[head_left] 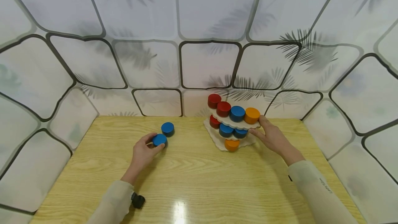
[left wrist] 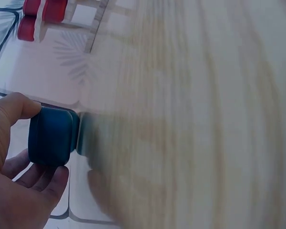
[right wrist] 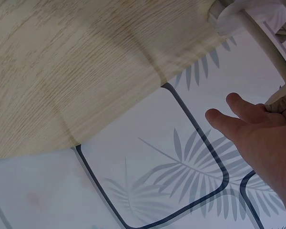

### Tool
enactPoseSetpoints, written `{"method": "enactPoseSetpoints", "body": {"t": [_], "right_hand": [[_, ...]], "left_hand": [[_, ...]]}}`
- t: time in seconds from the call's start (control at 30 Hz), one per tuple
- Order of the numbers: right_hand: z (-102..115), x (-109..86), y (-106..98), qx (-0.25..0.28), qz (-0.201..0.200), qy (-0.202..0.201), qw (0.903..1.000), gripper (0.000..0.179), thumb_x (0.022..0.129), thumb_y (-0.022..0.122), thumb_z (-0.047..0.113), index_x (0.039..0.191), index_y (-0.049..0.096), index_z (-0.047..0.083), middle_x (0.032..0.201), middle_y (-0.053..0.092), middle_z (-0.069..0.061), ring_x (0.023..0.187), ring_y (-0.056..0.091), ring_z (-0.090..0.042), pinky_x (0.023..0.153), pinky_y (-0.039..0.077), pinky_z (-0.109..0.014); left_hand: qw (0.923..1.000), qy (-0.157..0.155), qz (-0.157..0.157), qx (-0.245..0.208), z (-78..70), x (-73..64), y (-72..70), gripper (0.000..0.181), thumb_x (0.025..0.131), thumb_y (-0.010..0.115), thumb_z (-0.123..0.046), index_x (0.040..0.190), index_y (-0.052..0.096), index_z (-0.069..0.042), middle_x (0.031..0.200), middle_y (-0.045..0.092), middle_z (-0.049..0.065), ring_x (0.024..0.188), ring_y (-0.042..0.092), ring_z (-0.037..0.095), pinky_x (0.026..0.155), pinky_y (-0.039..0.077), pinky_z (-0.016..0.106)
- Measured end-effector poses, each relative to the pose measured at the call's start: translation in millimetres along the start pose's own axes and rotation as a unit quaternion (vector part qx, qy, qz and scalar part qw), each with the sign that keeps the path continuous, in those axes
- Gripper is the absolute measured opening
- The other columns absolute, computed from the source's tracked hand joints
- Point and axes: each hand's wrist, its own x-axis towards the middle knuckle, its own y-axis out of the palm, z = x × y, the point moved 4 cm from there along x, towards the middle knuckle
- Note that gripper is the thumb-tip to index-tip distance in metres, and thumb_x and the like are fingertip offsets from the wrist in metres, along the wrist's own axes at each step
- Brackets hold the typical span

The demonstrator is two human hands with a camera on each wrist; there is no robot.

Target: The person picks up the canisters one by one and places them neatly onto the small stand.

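My left hand (head_left: 143, 152) pinches a short blue cylinder (head_left: 160, 140) between thumb and fingers. In the left wrist view the same blue cylinder shows from its side, close over the wooden surface. Just behind it stands a second blue cylinder (head_left: 168, 129). On the right, my right hand (head_left: 273, 137) holds the right edge of the upper tier of a pale tiered stand (head_left: 214, 134). Red cylinders (head_left: 223, 109), blue cylinders (head_left: 237, 113) and orange cylinders (head_left: 252, 115) sit on its tiers. A corner of the stand shows beside the fingers (right wrist: 221, 121) in the right wrist view.
A light wooden table (head_left: 199, 182) spans the space under both arms. Patterned fabric walls (head_left: 208, 65) with grey outlines and leaf prints enclose it at the back and sides. The stand is close to the back wall. A black strap device (head_left: 138, 200) sits at the left wrist.
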Motion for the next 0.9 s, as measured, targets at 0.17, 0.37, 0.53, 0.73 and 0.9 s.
{"method": "enactPoseSetpoints", "body": {"t": [0.17, 0.37, 0.53, 0.73, 0.9], "right_hand": [[-0.4, -0.2, 0.2, 0.002, -0.006, -0.004, 1.0, 0.053, 0.108, 0.059, 0.044, 0.136, 0.04, 0.003, 0.147, 0.052, -0.028, 0.124, 0.059, -0.048, 0.104, 0.049, -0.065], [-3.2, 0.3, 1.0, 0.003, -0.002, 0.002, 1.0, 0.059, 0.108, 0.057, 0.046, 0.143, 0.039, 0.002, 0.156, 0.046, -0.03, 0.136, 0.053, -0.052, 0.111, 0.045, -0.068], [-2.2, 0.8, 0.7, 0.004, -0.006, -0.003, 1.0, 0.056, 0.108, 0.057, 0.045, 0.141, 0.04, 0.003, 0.15, 0.05, -0.028, 0.128, 0.057, -0.048, 0.107, 0.047, -0.066], [-2.1, 0.7, 0.4, 0.003, -0.008, -0.006, 0.9999, 0.052, 0.108, 0.058, 0.044, 0.135, 0.04, 0.003, 0.142, 0.054, -0.026, 0.117, 0.06, -0.044, 0.101, 0.05, -0.062], [-2.3, 0.4, 1.3, 0.007, -0.005, -0.006, 0.9999, 0.052, 0.108, 0.058, 0.044, 0.134, 0.04, 0.003, 0.139, 0.055, -0.025, 0.113, 0.06, -0.042, 0.098, 0.051, -0.061]], "left_hand": [[0.9998, 0.015, 0.002, -0.015, -8.8, 0.8, 8.3, 0.06, 0.091, 0.081, -0.007, 0.145, 0.058, 0.004, 0.145, 0.06, 0.026, 0.132, 0.062, 0.04, 0.105, 0.058, 0.045], [0.9995, 0.028, 0.006, -0.014, -19.1, 0.4, 19.4, 0.06, 0.089, 0.083, -0.007, 0.144, 0.06, 0.002, 0.146, 0.06, 0.026, 0.132, 0.062, 0.041, 0.105, 0.057, 0.049], [0.9991, 0.039, 0.014, -0.012, -26.9, -0.3, 30.2, 0.059, 0.09, 0.083, -0.006, 0.143, 0.06, 0.003, 0.145, 0.059, 0.028, 0.132, 0.061, 0.044, 0.105, 0.058, 0.051], [0.9981, 0.05, 0.03, -0.021, -38.2, -1.8, 46.1, 0.058, 0.089, 0.084, -0.006, 0.142, 0.061, 0.003, 0.143, 0.062, 0.027, 0.13, 0.062, 0.043, 0.105, 0.058, 0.052], [0.9965, 0.064, 0.046, -0.029, -46.6, -4.7, 59.8, 0.057, 0.09, 0.083, -0.007, 0.141, 0.062, 0.003, 0.142, 0.062, 0.025, 0.13, 0.063, 0.043, 0.104, 0.058, 0.05]]}}
